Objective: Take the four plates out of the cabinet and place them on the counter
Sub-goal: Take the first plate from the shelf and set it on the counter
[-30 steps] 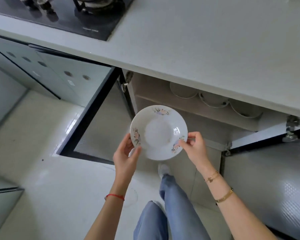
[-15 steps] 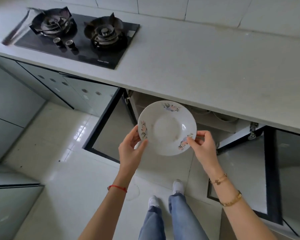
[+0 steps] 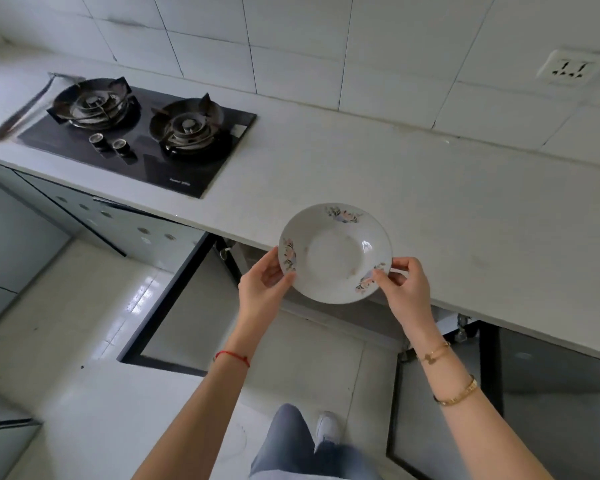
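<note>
Plate (image 3: pixel 335 252), floral rim: pinched at opposite edges by left hand (image 3: pixel 262 287) and right hand (image 3: pixel 404 287), over counter (image 3: pixel 430 202) edge, not yet set down; counter bears no plates.

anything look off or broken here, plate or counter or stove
Nothing stands out. The white floral-rimmed plate looks whole, held level at its rim by the left hand and right hand. The pale counter shows no spills, and the black two-burner gas stove sits square.
</note>
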### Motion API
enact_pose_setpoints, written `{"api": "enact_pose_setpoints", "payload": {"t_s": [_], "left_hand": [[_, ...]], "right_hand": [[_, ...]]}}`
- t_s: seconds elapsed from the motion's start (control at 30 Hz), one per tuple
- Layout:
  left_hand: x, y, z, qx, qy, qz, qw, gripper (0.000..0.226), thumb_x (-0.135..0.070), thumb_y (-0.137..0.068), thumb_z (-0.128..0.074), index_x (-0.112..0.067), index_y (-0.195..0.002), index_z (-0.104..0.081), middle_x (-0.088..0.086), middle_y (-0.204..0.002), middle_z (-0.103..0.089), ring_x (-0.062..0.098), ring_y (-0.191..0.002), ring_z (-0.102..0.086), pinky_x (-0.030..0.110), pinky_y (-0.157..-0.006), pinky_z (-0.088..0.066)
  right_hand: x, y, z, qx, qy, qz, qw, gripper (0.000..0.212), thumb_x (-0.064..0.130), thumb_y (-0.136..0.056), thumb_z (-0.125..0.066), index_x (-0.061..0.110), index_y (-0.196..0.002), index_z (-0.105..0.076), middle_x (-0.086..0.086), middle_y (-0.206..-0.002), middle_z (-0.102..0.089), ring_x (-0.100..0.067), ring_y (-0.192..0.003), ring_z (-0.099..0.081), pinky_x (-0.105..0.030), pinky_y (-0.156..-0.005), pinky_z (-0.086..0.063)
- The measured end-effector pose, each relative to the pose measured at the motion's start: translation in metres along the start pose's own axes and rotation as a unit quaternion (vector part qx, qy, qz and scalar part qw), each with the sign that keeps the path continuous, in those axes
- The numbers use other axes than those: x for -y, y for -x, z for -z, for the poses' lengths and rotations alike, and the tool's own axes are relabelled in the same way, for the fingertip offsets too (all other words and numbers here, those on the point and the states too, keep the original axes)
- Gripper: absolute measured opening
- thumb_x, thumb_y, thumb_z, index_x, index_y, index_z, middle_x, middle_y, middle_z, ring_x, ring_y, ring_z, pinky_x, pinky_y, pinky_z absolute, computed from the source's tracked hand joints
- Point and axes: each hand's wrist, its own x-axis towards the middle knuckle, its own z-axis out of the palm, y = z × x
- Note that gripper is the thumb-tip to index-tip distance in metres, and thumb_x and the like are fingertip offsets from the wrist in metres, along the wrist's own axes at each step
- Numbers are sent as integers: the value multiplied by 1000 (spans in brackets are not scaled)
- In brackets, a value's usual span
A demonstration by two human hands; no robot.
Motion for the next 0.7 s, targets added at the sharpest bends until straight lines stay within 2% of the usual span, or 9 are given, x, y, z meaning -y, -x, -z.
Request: {"api": "enact_pose_setpoints", "payload": {"t_s": [0.13, 0.27, 0.47, 0.6, 0.7], "left_hand": [[-1, -47, -10, -3, 1, 4, 1000, 52, -2, -81, -74, -15, -130, -61, -5, -108, -75, 12, -103, -71, 29, -91, -57], [-6, -111, -12, 17, -4, -5, 1000, 51, -1, -82, -72, -38, -115, -64, -13, -100, -76, 8, -100, -71, 21, -86, -56], [-16, -233, -10, 56, -19, -20, 998, 49, 3, -83, -70, -28, -121, -63, -2, -104, -75, 14, -100, -71, 28, -88, -57], [-22, -311, -10, 78, -22, -3, 997, 49, 6, -82, -68, -12, -127, -63, 3, -106, -74, 16, -101, -71, 33, -91, -56], [-24, -361, -16, 91, -37, 5, 995, 49, 5, -82, -68, -12, -128, -63, 2, -105, -75, 15, -99, -71, 31, -91, -56]], "right_hand": [[6, -42, -11, -27, 19, 10, 999, 33, 13, -82, -74, 6, -108, -57, 2, -99, -71, -8, -90, -69, -20, -73, -55], [14, -95, -38, -46, 50, 8, 998, 30, 18, -83, -72, 5, -108, -61, 4, -94, -73, -12, -92, -68, -18, -77, -50], [34, -185, -91, -75, 49, 10, 996, 22, 12, -84, -68, 7, -105, -68, 0, -89, -76, -12, -90, -70, -18, -75, -51], [47, -242, -120, -103, 37, -9, 994, 26, 9, -82, -69, 8, -108, -68, 3, -89, -75, -14, -90, -70, -27, -81, -54], [52, -281, -137, -118, 18, -23, 993, 27, 8, -82, -70, 8, -108, -65, 3, -92, -74, -13, -91, -70, -28, -83, -54]]}}
